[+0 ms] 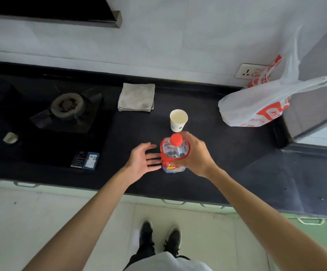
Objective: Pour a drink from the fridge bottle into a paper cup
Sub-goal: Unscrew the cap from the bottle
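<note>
A clear bottle (173, 153) with a red cap and a red label stands upright on the dark counter (227, 149). My right hand (195, 155) grips it round the upper body, just below the cap. My left hand (142, 161) is open beside the bottle on its left, fingers spread, fingertips at or close to the label. A white paper cup (178, 120) stands upright just behind the bottle; no liquid is visible inside it.
A folded grey cloth (137, 97) lies behind the cup to the left. A gas hob (67, 110) fills the counter's left part. A white and red plastic bag (260, 106) sits at the right, against a grey fridge side (319, 75). A wall socket (250, 71) is behind the bag.
</note>
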`<state>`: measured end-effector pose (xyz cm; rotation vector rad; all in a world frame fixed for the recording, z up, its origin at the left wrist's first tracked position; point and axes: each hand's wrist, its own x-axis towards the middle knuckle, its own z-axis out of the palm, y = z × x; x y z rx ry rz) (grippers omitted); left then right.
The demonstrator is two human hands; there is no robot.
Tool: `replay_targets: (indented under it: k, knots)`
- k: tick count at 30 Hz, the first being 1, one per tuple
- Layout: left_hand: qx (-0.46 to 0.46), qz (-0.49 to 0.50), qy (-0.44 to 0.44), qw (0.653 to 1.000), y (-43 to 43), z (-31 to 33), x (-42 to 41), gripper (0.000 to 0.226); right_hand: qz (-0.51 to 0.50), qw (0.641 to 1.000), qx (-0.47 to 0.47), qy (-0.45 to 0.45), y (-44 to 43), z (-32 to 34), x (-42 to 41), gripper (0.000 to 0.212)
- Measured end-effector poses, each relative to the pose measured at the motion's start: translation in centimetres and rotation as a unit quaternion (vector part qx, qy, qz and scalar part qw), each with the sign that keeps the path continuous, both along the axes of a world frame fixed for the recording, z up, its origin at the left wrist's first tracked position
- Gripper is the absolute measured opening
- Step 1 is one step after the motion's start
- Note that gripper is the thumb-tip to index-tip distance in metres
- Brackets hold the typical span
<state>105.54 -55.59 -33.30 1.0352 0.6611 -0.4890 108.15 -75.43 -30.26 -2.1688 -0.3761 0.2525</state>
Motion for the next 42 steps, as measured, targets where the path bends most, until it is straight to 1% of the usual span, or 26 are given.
replay_targets:
  k: [3, 6, 7, 9, 11, 12, 14, 17, 19, 21, 23, 24, 26, 28, 33, 36, 38, 40, 42]
  knots:
    - [0.050, -0.045, -0.026, 0.997, -0.5, 0.5, -0.4, 0.031, -0.001, 1.000, 0.000, 0.013, -0.4, -0.2, 0.2, 0.075]
    - [0.103, -0.124, -0.071, 0.984, -1.0, 0.6, -0.7, 0.021, -0.012, 1.000, -0.002, 0.016, -0.6, -0.7, 0.2, 0.074]
    - [0.119, -0.150, -0.086, 0.978, -1.2, 0.7, -0.8, 0.026, -0.018, 1.000, -0.002, 0.018, -0.6, -0.8, 0.2, 0.074]
    - [0.143, -0.191, -0.113, 0.964, -1.4, 1.0, -0.9, 0.048, -0.026, 1.000, -0.001, 0.016, -0.7, -1.2, 0.2, 0.075]
    - [0.172, -0.224, -0.143, 0.949, -1.6, 1.1, -1.1, 0.062, -0.028, 1.000, 0.000, 0.007, -0.8, -1.4, 0.1, 0.076]
    - [0.198, -0.244, -0.160, 0.936, -1.6, 0.9, -1.2, 0.066, -0.026, 1.000, -0.003, 0.001, -0.8, -1.4, 0.0, 0.077]
    - [0.271, -0.286, -0.192, 0.899, -1.7, 0.2, -1.2, 0.070, -0.010, 1.000, -0.020, 0.001, -0.8, -1.3, -0.1, 0.079]
    - [0.332, -0.286, -0.257, 0.861, -1.8, -0.4, -1.0, 0.072, 0.029, 0.998, -0.032, 0.044, -1.0, -0.5, 0.2, 0.075]
    - [0.359, -0.272, -0.306, 0.839, -2.0, -0.4, -0.5, 0.072, 0.034, 0.997, -0.065, 0.037, -1.2, 0.9, 0.5, 0.064]
    - [0.378, -0.267, -0.336, 0.820, -2.3, -0.4, 0.0, 0.077, 0.012, 0.991, -0.129, -0.030, -1.2, 2.9, 0.7, 0.056]
    - [0.388, -0.276, -0.353, 0.805, -2.8, -0.2, 0.4, 0.090, 0.003, 0.967, -0.234, -0.106, -0.7, 5.4, 0.9, 0.048]
    - [0.388, -0.277, -0.361, 0.802, -3.0, 0.0, 0.5, 0.092, 0.008, 0.947, -0.298, -0.120, -0.3, 6.4, 1.0, 0.050]
    - [0.375, -0.265, -0.379, 0.803, -3.3, 0.3, 0.8, 0.083, 0.014, 0.911, -0.398, -0.111, 0.5, 7.8, 1.1, 0.061]
    - [0.374, -0.260, -0.390, 0.800, -3.3, 0.5, 1.0, 0.075, 0.010, 0.894, -0.436, -0.104, 1.3, 8.3, 1.1, 0.064]
    - [0.385, -0.265, -0.380, 0.798, -3.1, 0.0, 1.3, 0.073, -0.023, 0.886, -0.450, -0.111, 3.0, 7.3, 0.3, 0.060]
    - [0.379, -0.267, -0.380, 0.800, -2.9, 0.1, 1.5, 0.074, -0.043, 0.893, -0.434, -0.112, 2.9, 7.0, -0.2, 0.059]
    - [0.371, -0.271, -0.384, 0.801, -2.8, 0.1, 1.6, 0.074, -0.027, 0.907, -0.407, -0.107, 2.5, 6.8, -0.1, 0.059]
    - [0.366, -0.274, -0.387, 0.801, -2.6, -0.1, 1.6, 0.075, 0.009, 0.919, -0.383, -0.097, 2.1, 6.8, 0.4, 0.058]
    - [0.367, -0.277, -0.388, 0.798, -2.6, -0.2, 1.5, 0.076, 0.052, 0.919, -0.378, -0.099, 1.8, 7.0, 1.0, 0.057]
